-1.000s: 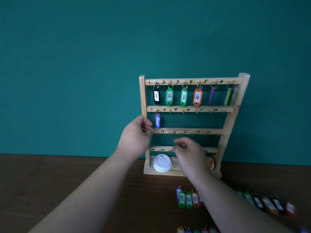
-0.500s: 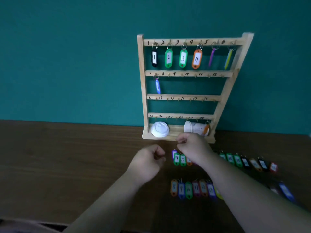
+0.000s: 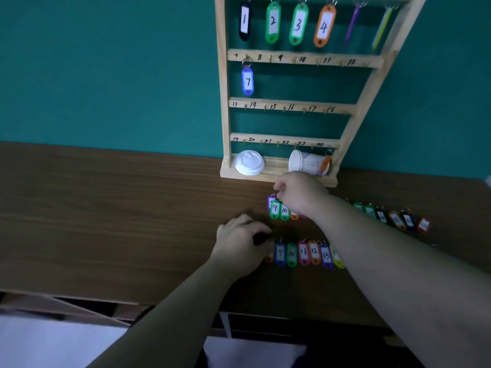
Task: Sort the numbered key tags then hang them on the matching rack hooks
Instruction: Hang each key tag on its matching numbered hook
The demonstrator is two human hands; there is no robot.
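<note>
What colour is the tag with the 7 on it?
Blue. The 7 tag hangs on the rack; head view shows it.

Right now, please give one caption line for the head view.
Wooden rack with tag 7 hung; right hand pinches the purple tag, left hand at the nearer tag row.

The light was dim and flat, with a greenish cast on the arms [image 3: 398, 274]. The rack [image 3: 222, 102] and the numbers on its hanging tags [image 3: 272, 22] were fairly sharp, while the loose tags [image 3: 396, 220] at the far right of the table [image 3: 106, 221] were blurred. A dark shadow sat under the left hand [image 3: 239, 243]. The rack's posts splayed outward with wide-angle distortion.
</note>
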